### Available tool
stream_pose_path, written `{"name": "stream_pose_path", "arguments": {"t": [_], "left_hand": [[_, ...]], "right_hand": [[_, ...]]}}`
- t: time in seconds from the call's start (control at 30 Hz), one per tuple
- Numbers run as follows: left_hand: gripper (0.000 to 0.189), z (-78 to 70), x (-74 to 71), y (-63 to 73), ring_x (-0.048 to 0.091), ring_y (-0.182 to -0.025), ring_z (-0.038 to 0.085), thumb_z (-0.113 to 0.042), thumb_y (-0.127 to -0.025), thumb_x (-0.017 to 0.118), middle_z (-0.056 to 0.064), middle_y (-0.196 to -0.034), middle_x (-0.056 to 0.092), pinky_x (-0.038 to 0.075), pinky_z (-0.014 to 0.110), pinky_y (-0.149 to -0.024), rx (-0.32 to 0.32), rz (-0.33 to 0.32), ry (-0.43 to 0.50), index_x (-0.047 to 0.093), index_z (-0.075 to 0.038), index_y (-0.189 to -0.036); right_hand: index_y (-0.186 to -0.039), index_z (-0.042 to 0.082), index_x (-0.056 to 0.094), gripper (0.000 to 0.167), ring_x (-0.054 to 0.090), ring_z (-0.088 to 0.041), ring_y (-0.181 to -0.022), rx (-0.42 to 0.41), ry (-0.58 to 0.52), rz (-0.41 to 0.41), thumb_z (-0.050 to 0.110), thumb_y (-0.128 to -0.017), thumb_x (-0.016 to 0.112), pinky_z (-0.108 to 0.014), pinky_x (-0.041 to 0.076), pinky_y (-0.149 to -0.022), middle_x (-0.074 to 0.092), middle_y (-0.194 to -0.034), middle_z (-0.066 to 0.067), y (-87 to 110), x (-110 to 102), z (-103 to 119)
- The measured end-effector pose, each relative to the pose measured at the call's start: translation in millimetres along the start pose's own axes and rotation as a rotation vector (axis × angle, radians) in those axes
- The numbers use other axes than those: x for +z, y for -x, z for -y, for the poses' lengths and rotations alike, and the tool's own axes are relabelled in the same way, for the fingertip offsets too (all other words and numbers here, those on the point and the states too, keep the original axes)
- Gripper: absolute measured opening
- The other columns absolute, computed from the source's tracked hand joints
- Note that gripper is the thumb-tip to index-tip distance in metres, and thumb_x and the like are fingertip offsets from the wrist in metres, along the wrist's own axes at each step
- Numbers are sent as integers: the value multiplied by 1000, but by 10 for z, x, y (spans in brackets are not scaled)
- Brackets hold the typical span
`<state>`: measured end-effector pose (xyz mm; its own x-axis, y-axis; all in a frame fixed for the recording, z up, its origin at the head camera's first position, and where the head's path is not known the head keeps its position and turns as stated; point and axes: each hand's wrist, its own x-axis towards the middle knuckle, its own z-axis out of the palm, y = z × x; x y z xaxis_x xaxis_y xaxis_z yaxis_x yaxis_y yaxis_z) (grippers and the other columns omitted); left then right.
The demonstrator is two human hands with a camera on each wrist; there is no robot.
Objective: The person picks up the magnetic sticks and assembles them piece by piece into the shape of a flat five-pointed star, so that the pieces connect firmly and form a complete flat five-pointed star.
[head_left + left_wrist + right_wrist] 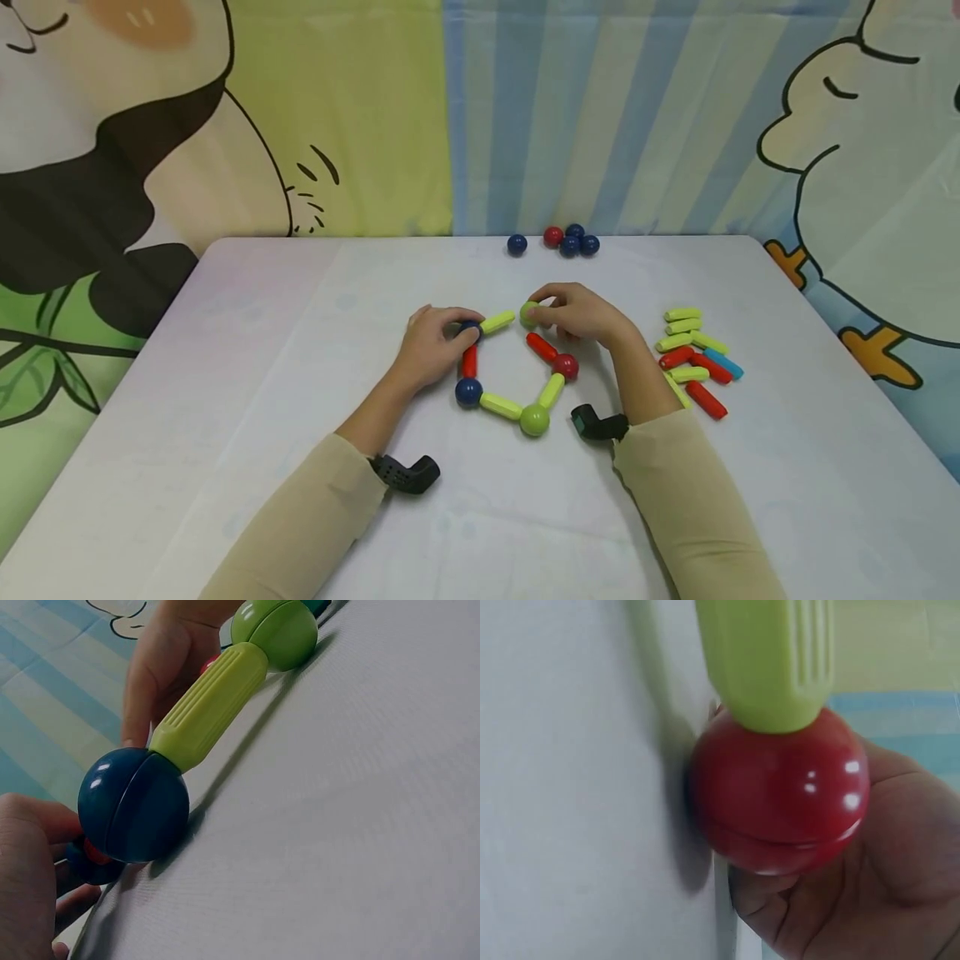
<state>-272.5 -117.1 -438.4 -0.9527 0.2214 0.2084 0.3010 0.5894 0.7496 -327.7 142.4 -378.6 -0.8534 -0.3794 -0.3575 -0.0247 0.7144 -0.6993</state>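
My left hand [435, 343] grips a dark blue ball [471, 330] at the upper left of an unclosed ring of balls and rods. From that ball a yellow-green rod [498, 322] points right and a red rod [469, 362] runs down to another blue ball [133, 806]. My right hand [577, 312] pinches a green ball [528, 313], apart from the rod tips beside it. Below it, a second red rod [541, 347] joins a red ball [780, 795]. Yellow-green rods and a green ball [535, 420] form the near side. In the right wrist view the red ball hides my fingertips.
Loose yellow-green, red and blue rods [707, 397] lie in a pile right of my right forearm. Several blue balls [517, 245] and one red ball [553, 237] sit at the far edge of the white table [300, 333]. A printed cloth [375, 117] hangs behind.
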Motion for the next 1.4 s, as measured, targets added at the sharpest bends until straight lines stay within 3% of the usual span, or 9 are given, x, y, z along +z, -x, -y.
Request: {"name": "stream_pose_path", "arguments": {"t": [0.33, 0.6, 0.73, 1.1, 1.4], "left_hand": [[28, -10, -24, 10, 63, -129, 26, -23, -99, 64, 5, -124, 75, 12, 54, -129, -4, 4, -12, 75, -14, -123], [27, -2, 11, 23, 63, -128, 27, -22, -98, 66, 5, -123, 76, 15, 54, -128, 6, -5, -14, 76, -13, -121], [27, 11, 32, 35, 64, -127, 27, -22, -98, 66, 5, -123, 76, 16, 55, -128, 13, -2, -13, 76, -14, -121], [29, 8, -11, 35, 61, -131, 27, -24, -99, 65, 5, -127, 74, 14, 52, -129, -7, 11, -6, 75, -15, -125], [31, 6, -14, 20, 61, -133, 26, -23, -100, 64, 5, -129, 73, 13, 53, -129, 2, 21, -19, 74, -15, -127]], "right_hand": [[-143, 17, 57, 43, 58, -26, -79, -43, -23, 9, 32, -103, 58, -30, 50, -69, 63, -110, -15, -22, 11, 21], [-153, 16, 37, 72, 58, -21, -75, 41, 118, 80, 38, -94, 72, -32, 47, -72, 65, -99, -10, 62, 17, 34], [-156, 17, 33, 81, 58, -20, -76, 46, 195, 108, 37, -91, 77, -30, 47, -70, 65, -93, -7, 92, 49, 53], [-155, 28, 42, 70, 62, -23, -81, 0, 143, 101, 31, -93, 75, -33, 50, -75, 68, -95, -8, 127, -23, -17], [-144, 22, 49, 56, 58, -24, -78, -13, 87, 89, 29, -94, 74, -31, 47, -70, 63, -91, -9, 118, -45, -15]]}}
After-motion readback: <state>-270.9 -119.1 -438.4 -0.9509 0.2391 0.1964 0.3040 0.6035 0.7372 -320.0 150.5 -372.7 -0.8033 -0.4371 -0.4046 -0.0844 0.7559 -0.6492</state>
